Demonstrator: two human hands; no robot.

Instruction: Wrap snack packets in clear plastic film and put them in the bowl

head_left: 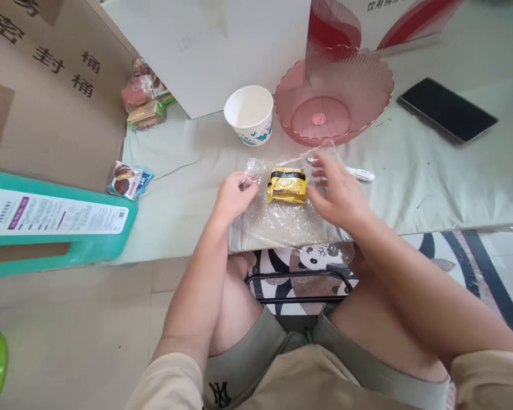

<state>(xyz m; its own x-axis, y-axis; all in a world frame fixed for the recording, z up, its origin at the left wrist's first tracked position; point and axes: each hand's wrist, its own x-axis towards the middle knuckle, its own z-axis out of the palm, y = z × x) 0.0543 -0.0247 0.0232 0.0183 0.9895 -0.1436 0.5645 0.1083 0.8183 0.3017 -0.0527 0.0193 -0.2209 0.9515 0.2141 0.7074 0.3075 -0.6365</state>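
A yellow-and-black snack packet (288, 185) lies on a clear plastic bag (277, 223) near the table's front edge. At the packet's left, my left hand (235, 197) pinches the bag's edge between thumb and fingers. My right hand (337, 191) is just right of the packet, fingers apart and curved, thumb close to the packet's side; whether it touches is hard to tell. Partly hidden behind that hand is a slim white object (361, 173) whose kind I cannot make out.
Behind the bag stand a white paper cup (248, 117) and a pink fluted bowl (320, 125). A black phone (448, 109) lies at right. Wrapped snacks (145, 99) and a small packet (128, 179) sit at left by a cardboard box (51, 108) and a teal container (126, 225).
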